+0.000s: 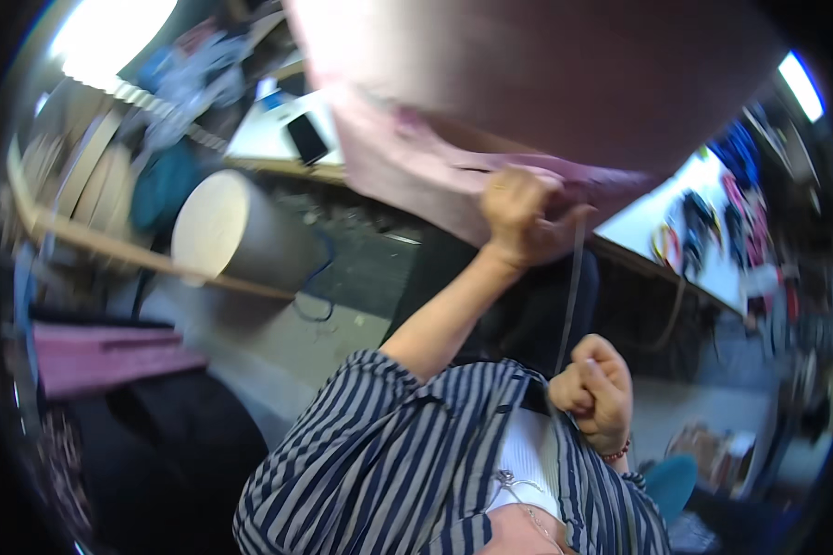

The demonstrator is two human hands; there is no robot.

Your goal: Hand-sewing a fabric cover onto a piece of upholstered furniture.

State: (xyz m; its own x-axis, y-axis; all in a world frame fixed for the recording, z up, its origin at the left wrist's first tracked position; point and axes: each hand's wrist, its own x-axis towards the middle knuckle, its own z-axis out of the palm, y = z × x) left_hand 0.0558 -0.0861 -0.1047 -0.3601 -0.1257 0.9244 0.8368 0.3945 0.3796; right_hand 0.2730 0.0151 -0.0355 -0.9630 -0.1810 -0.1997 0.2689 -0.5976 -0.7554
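- Up near the top of the view, a pink cloth [453, 176] is held aloft, its lower edge bunched and folded where a hand grips it; the wider sheet spreads above and blurs out toward the upper rim.
- One hand [520, 217], raised on a bare forearm, has its grip clenched on that bunched edge of the pink cloth.
- From that spot a thin grey strap [572, 287] runs almost straight down, taut, to the other hand.
- The other hand [597, 393] sits lower, close to the chest, closed into a fist on the lower end of the strap; a beaded bracelet [617, 452] circles its wrist.
- The view is tilted so far that I cannot tell for certain which hand is the left and which the right.
- Below both hands there is a striped shirt [389, 462], dark blue and white, open over a white top [528, 458].
- Further off to the left, a pale round drum-like cylinder [236, 231] lies on its side on the grey floor [278, 342].
- Behind it a white surface [268, 134] carries a dark phone [307, 139].
- At the far left edge a folded pink fabric piece [111, 356] rests flat.
- Off to the right, another white surface [666, 217] holds colourful odds and ends, too blurred to name.
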